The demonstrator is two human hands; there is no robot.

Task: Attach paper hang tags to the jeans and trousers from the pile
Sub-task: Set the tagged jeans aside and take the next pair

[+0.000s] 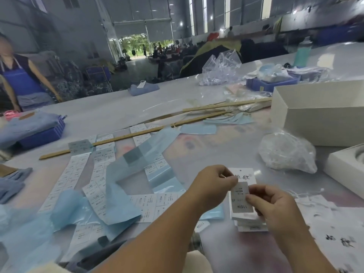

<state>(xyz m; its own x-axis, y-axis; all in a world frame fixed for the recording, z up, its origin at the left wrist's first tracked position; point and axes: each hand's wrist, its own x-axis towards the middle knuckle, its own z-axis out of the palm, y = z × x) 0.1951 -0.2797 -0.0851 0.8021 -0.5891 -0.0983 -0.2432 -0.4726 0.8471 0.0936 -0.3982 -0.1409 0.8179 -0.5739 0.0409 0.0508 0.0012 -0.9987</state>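
Both my hands work over a small stack of white paper hang tags (248, 221) near the table's front. My left hand (213, 181) pinches the top edge of a small printed sticker label (241, 198). My right hand (275, 205) holds that label's right side and lower corner, over the top tag. The top tag (245, 174) shows black handwriting-style characters. Sheets of printed labels (98, 174) and blue backing paper (126, 186) lie to the left. Folded jeans (25, 125) sit on a blue crate at far left.
Long wooden rulers (126, 135) cross the table. A crumpled clear plastic bag (285, 152) and white cardboard boxes (319, 115) stand at right. White strings (307, 196) lie by my right hand. A person in a blue apron (21, 79) stands at far left.
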